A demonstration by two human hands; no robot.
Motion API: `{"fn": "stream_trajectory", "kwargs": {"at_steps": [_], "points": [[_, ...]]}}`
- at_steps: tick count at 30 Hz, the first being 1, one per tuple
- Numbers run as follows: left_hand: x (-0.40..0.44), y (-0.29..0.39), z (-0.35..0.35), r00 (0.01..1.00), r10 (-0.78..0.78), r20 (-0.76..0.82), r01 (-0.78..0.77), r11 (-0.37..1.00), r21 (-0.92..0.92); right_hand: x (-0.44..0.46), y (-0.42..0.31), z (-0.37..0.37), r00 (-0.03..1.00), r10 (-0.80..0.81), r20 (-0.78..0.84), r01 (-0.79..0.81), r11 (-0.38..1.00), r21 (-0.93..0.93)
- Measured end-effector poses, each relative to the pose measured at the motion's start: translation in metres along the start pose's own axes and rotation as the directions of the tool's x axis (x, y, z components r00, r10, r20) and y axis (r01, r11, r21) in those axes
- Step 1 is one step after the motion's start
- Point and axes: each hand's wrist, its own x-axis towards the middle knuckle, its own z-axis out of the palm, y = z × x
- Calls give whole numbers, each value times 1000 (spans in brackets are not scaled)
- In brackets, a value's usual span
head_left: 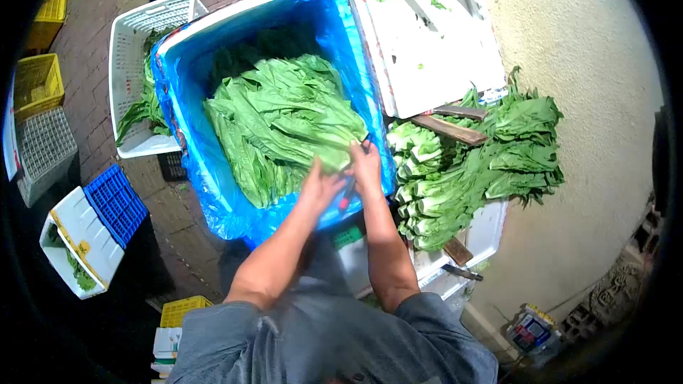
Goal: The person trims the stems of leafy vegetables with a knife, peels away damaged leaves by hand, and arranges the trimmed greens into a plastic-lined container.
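Long green leafy lettuce (284,110) is heaped in a foam box lined with a blue plastic bag (213,199). My left hand (320,186) is over the near edge of the heap, its fingers apart and slightly blurred. Beside it, my right hand (366,165) is closed at the stem end of the lettuce. A slim dark tool with a red end (346,200) runs along the right hand's palm; its exact kind is hard to make out.
Bundled lettuce (462,171) is piled on the right with wooden slats (449,130). A white foam lid (434,43) lies behind it. A white crate (131,71) with leaves stands left of the box. Yellow (39,85) and blue crates (116,205) are farther left.
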Motion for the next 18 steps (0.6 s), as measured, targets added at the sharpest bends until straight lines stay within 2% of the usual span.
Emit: {"fn": "stream_trajectory", "kwargs": {"at_steps": [3, 4, 5, 7, 8, 10, 12, 13, 15, 16, 17, 18], "points": [[26, -10, 11, 947, 61, -315, -73, 997, -26, 19, 18, -1, 998, -32, -54, 29, 998, -57], [19, -4, 19, 986, 82, -147, -103, 984, -146, 16, 18, -5, 998, -38, 53, 37, 999, 26], [12, -1, 28, 972, 99, -213, -127, 984, -126, 27, 30, -5, 997, -60, 40, 59, 998, 11], [4, 3, 29, 984, 127, -123, -148, 972, -184, 21, 15, 0, 997, 38, 68, -47, 989, 142], [-1, 4, 29, 981, 132, -140, -156, 973, -170, 21, 16, 2, 997, 65, 37, -69, 988, 140], [-14, 10, 36, 976, 140, -167, -164, 976, -145, 10, 10, 6, 997, 34, 63, -37, 998, 48], [-39, 28, 40, 975, 94, -199, -116, 989, -97, -17, -6, 15, 997, -43, 58, 43, 999, 2], [-55, 39, 40, 974, 70, -217, -88, 993, -75, -31, -11, 20, 998, -29, 64, 32, 998, -47], [-86, 60, 30, 967, 46, -249, -36, 998, 44, -67, -21, 31, 982, -87, 167, 109, 985, -133], [-93, 72, 1, 973, 36, -226, -8, 992, 124, -84, -25, 37, 979, -50, 198, 87, 979, -183], [-117, 84, 9, 942, 69, -329, -1, 979, 202, -99, -23, 42, 974, -8, 225, 62, 970, -234], [-129, 94, -5, 937, 71, -341, 21, 966, 258, -100, 1, 45, 966, -68, 251, 137, 954, -265]]}}
